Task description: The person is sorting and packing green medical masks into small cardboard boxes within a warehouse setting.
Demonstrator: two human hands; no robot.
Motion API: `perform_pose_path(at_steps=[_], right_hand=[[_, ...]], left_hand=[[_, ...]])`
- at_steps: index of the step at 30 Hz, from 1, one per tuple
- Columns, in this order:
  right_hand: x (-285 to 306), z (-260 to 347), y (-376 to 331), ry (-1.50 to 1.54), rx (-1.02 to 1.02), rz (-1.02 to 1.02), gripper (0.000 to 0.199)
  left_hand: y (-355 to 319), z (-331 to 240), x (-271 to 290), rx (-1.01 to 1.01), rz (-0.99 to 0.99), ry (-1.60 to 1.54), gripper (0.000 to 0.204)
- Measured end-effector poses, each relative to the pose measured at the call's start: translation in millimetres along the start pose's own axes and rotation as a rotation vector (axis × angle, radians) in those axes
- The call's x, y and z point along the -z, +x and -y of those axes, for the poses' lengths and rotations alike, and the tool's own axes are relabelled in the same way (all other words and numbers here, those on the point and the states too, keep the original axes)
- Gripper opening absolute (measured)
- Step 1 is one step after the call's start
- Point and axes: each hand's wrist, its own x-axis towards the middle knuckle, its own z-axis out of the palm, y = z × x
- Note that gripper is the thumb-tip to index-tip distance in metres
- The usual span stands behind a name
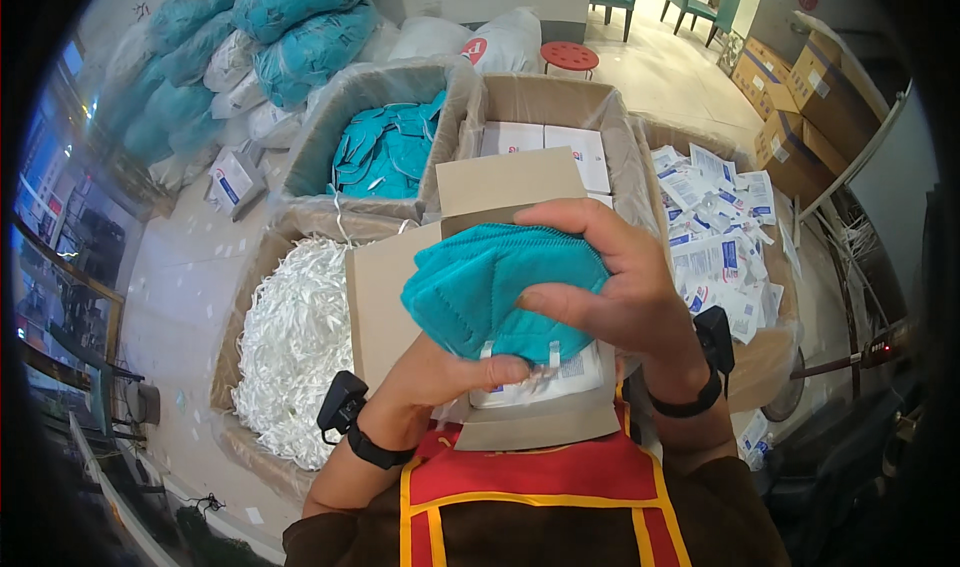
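Note:
A small stack of teal folded face masks (pixel 470 287) is held up in front of me. My right hand (pixel 635 292) grips its right end, thumb across the face and fingers along the top edge. From below, my left hand (pixel 440 372) supports the stack with its thumb on the lower edge; the other left fingers are hidden behind the masks. Beneath both hands an open cardboard box (pixel 540 432) has its flaps folded out. White printed packets (pixel 570 375) show inside it, partly covered by the masks.
Around the box stand plastic-lined cartons: white ear loops (pixel 295 357) at left, loose teal masks (pixel 390 147) behind, white boxes (pixel 515 137) at the back, printed packets (pixel 720 252) at right. Stuffed bags (pixel 305 27) pile up far left. A red stool (pixel 570 57) and brown cartons (pixel 790 147) stand farther off.

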Motion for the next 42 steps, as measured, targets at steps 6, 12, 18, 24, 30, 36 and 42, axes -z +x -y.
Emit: perform_pose_path(at_steps=[6,12,18,24,30,36,42], right_hand=[[-2,-16,-12,-0.138,0.122,0.068,0.066],[-9,-41,-22,0.582,-0.069,0.010,0.084],[-37,-73,-31,0.288,-0.112,0.247,0.046],[-20,-65,-33,0.028,-0.323,0.385,0.024],[-18,-66,-43,0.051,-0.340,0.371,0.022],[-27,-75,-46,0.114,-0.583,0.498,0.026],[-16,-75,-39,-0.361,0.018,0.322,0.014]], left_hand=[[-6,-5,4,0.256,-0.071,-0.256,0.069],[-11,-9,0,0.024,-0.212,-0.211,0.054],[-18,-11,6,-0.022,-0.278,0.093,0.027],[-16,-25,39,-0.364,-0.592,-0.126,0.054],[-14,-18,58,-0.273,-0.480,-0.562,0.072],[-18,-11,46,-0.322,-0.049,-0.830,0.077],[-26,-23,34,-0.381,-0.005,-0.576,0.034]])
